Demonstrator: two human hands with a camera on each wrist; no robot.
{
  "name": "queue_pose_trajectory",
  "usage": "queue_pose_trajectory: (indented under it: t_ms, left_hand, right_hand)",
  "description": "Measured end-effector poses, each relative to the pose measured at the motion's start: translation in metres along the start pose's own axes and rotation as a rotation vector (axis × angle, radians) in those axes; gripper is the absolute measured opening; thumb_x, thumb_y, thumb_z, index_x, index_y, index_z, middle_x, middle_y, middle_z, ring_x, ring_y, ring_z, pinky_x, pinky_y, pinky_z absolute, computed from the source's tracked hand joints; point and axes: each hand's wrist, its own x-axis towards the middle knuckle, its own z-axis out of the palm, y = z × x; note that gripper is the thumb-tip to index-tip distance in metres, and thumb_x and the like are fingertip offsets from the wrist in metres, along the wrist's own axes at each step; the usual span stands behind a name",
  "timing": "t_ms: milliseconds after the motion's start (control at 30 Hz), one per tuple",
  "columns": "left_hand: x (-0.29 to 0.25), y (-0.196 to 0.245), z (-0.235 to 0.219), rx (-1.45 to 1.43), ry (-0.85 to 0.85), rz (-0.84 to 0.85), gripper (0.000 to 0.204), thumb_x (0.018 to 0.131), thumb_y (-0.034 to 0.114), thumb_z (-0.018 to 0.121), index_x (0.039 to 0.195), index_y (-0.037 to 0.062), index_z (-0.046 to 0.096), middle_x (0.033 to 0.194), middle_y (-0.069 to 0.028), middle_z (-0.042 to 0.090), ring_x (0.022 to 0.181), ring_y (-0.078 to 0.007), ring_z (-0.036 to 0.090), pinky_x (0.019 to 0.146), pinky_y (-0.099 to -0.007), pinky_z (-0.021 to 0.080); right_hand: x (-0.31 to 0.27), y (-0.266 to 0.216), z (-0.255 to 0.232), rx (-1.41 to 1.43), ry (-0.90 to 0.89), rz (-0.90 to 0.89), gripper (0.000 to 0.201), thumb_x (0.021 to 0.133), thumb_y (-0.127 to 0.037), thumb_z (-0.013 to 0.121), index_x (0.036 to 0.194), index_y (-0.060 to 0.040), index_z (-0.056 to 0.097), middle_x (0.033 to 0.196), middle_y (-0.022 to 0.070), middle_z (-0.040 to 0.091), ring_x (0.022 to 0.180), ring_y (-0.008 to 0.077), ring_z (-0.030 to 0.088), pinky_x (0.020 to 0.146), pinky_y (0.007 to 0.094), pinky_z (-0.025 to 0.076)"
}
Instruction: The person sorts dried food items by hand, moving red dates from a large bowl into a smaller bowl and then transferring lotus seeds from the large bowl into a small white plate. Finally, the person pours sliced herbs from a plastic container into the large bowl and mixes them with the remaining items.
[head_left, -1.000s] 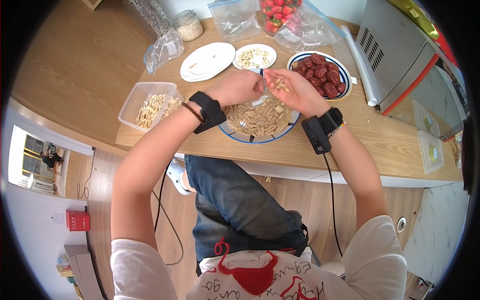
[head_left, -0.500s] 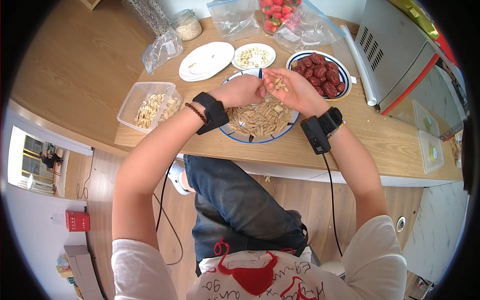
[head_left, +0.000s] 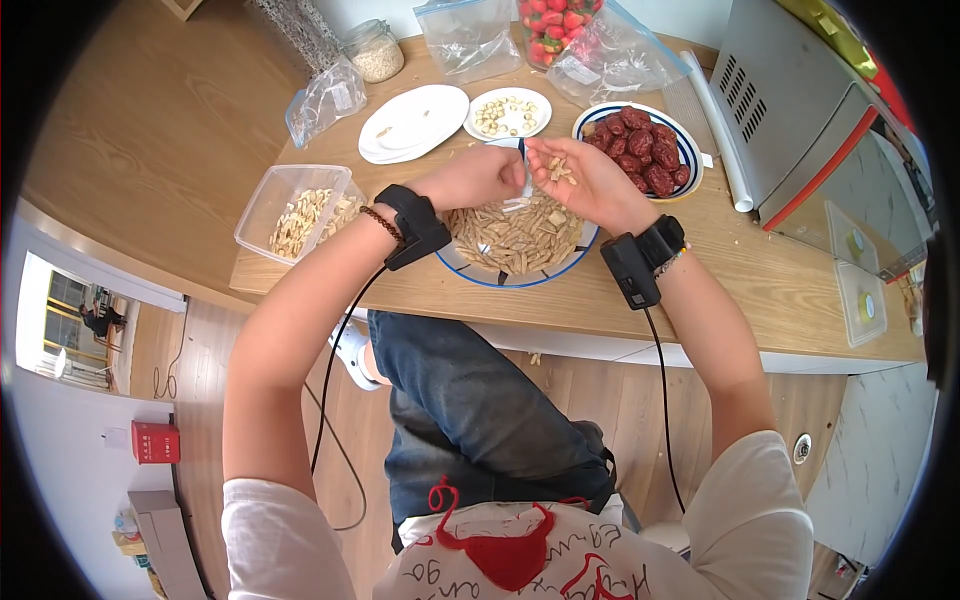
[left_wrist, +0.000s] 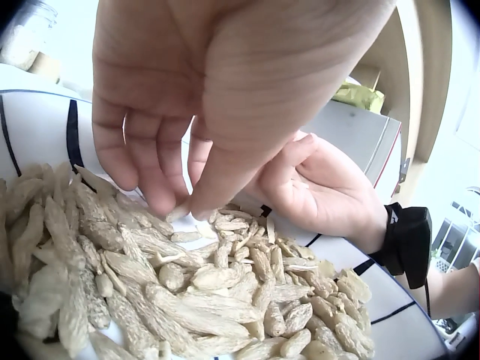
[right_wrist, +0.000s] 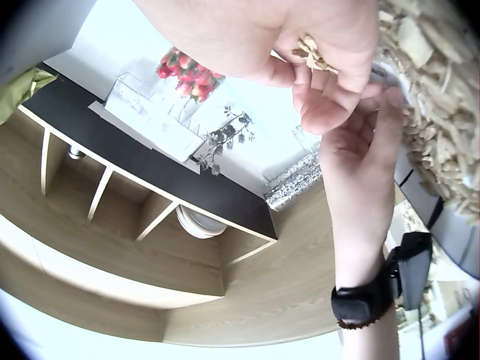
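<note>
One blue-rimmed bowl point(head_left: 520, 282), heaped with pale dried pieces point(head_left: 520, 242), centres the clock I read from afar. At ten o'clock, the left hand point(head_left: 480, 182) has thumb and finger clamped together on what looks like a single piece point(left_wrist: 178, 213). At two, the right hand point(head_left: 590, 185) is cupped palm up, fingers relaxed, probably to keep its few loose bits point(head_left: 562, 171) from spilling. Both overhang the bowl, presumably so drops land back there.
</note>
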Motion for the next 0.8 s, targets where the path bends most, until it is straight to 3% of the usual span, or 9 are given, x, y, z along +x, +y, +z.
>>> queue_pose_trajectory:
  t_ms: [167, 367, 667, 800]
  left_hand:
    - [0.000, 0.001, -0.003, -0.030, 0.029, -0.039, 0.021, 0.081, 0.013, 0.064, 0.096, 0.0005, 0.057, 0.078, -0.0081, 0.063, 0.072, -0.0172, 0.060, 0.067, -0.0295, 0.048]
    - [-0.004, 0.014, -0.003, 0.249, -0.027, -0.079, 0.038, 0.075, 0.025, 0.070, 0.100, 0.0006, 0.056, 0.087, -0.0127, 0.062, 0.081, -0.0261, 0.060, 0.073, -0.0340, 0.048]
    - [-0.002, 0.011, 0.001, 0.238, -0.016, 0.021, 0.046, 0.073, 0.028, 0.071, 0.103, -0.0020, 0.054, 0.102, -0.0161, 0.055, 0.093, -0.0285, 0.056, 0.079, -0.0348, 0.046]
    - [-0.002, 0.014, 0.001, 0.192, -0.002, -0.012, 0.043, 0.073, 0.028, 0.073, 0.100, -0.0008, 0.057, 0.096, -0.0152, 0.059, 0.088, -0.0272, 0.058, 0.078, -0.0351, 0.046]
  right_hand:
    - [-0.004, -0.001, 0.005, -0.001, -0.003, 0.001, 0.022, 0.091, -0.008, 0.049, 0.105, 0.0087, 0.053, 0.095, 0.0100, 0.055, 0.085, 0.0149, 0.054, 0.079, 0.0255, 0.049]
    - [-0.001, -0.001, 0.001, -0.018, -0.030, 0.023, 0.023, 0.091, -0.009, 0.049, 0.106, 0.0080, 0.053, 0.092, 0.0087, 0.054, 0.082, 0.0137, 0.054, 0.077, 0.0254, 0.049]
    - [0.001, 0.000, -0.001, -0.014, -0.033, 0.017, 0.024, 0.091, -0.009, 0.049, 0.108, 0.0085, 0.052, 0.094, 0.0089, 0.054, 0.083, 0.0139, 0.054, 0.076, 0.0257, 0.049]
    - [0.001, 0.001, 0.000, -0.033, 0.000, -0.004, 0.024, 0.092, -0.009, 0.049, 0.108, 0.0086, 0.053, 0.094, 0.0092, 0.054, 0.083, 0.0139, 0.054, 0.077, 0.0256, 0.049]
